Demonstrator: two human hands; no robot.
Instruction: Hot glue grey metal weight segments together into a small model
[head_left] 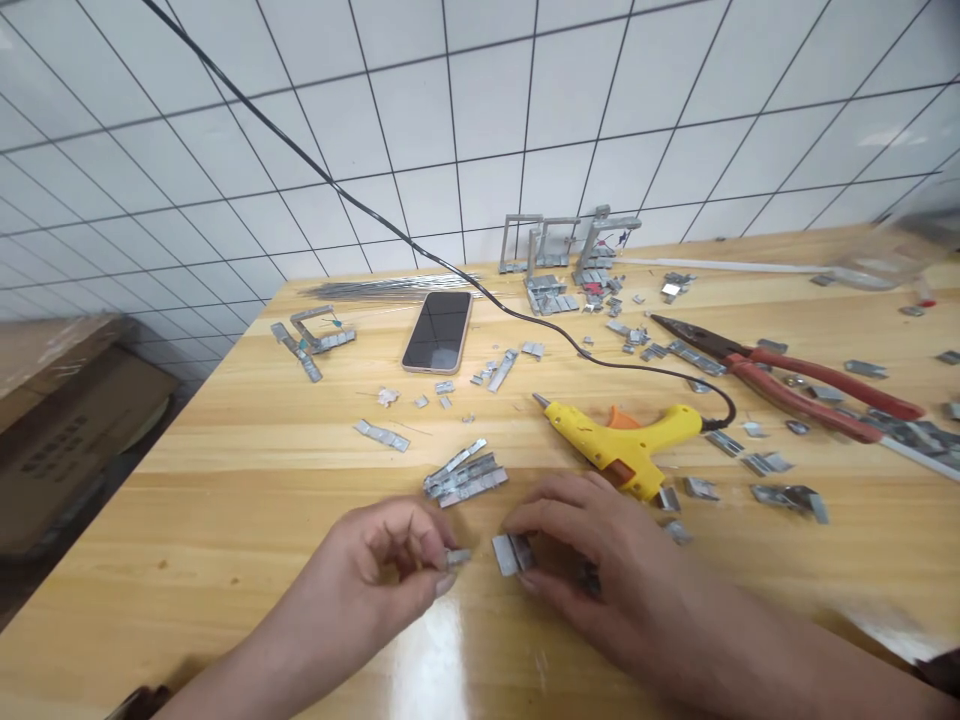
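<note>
My left hand (394, 575), low in the middle of the head view, pinches a small grey metal piece (458, 556) between thumb and fingers. To its right, my right hand (592, 550) has its fingers and thumb closed round a larger folded metal piece (506, 556). A small gap separates the two pieces. Just beyond my hands lies a stack of grey metal strips (465, 474). A yellow glue gun (634, 445) with an orange trigger lies beyond my right hand, its nozzle pointing to the upper left.
Red-handled pliers (795, 385) and scattered metal pieces (766, 462) lie at the right. A phone (439, 332), thin rods (390, 287) and small metal frames (551, 285) are farther back. A black cable (420, 250) crosses the wooden table (247, 440). Cardboard boxes (67, 430) stand left.
</note>
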